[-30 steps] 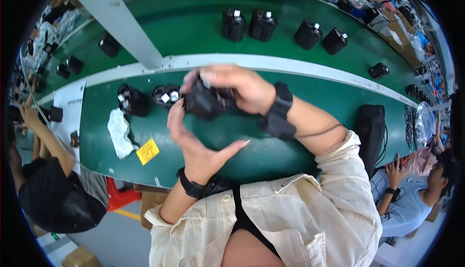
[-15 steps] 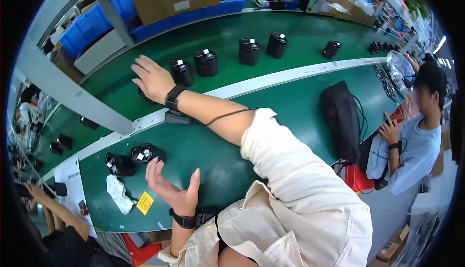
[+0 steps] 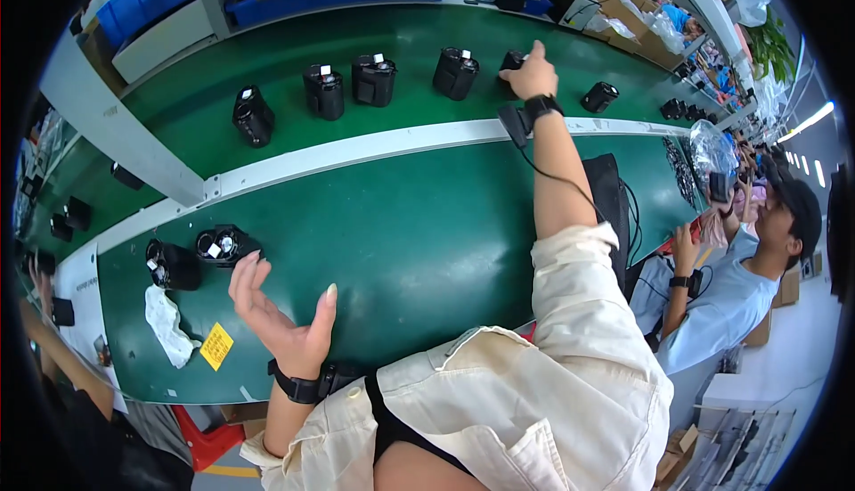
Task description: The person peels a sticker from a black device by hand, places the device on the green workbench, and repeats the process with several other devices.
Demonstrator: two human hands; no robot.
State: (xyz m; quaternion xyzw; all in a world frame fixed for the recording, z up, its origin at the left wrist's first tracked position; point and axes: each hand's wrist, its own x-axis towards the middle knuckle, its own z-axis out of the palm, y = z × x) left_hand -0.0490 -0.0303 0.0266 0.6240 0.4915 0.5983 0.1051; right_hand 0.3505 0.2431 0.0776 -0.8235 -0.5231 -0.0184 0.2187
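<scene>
My right hand [image 3: 532, 74] reaches over the far strip of the green bench with thumb and finger apart. It is at a black two-barrelled device [image 3: 511, 61], partly hidden behind the hand; I cannot tell whether they touch. Nearest on its left stands a similar black device [image 3: 455, 74] with a white tag on top. My left hand [image 3: 287, 323] is held palm up over the near bench, fingers spread, holding nothing. Beyond its fingertips are a tagged black device [image 3: 225, 245] and another black device [image 3: 173, 265].
More black devices [image 3: 372, 80] stand along the far strip, beyond a pale metal rail [image 3: 374, 151]. A crumpled white wrapper [image 3: 167, 326] and a yellow note [image 3: 215, 347] lie at left. A black bag [image 3: 606, 192] sits beside my right arm. A person [image 3: 726, 286] is at right.
My right hand has swung right along the far strip, from the left-hand black devices to the one further right. My left hand keeps its spread pose. The view has shifted slightly.
</scene>
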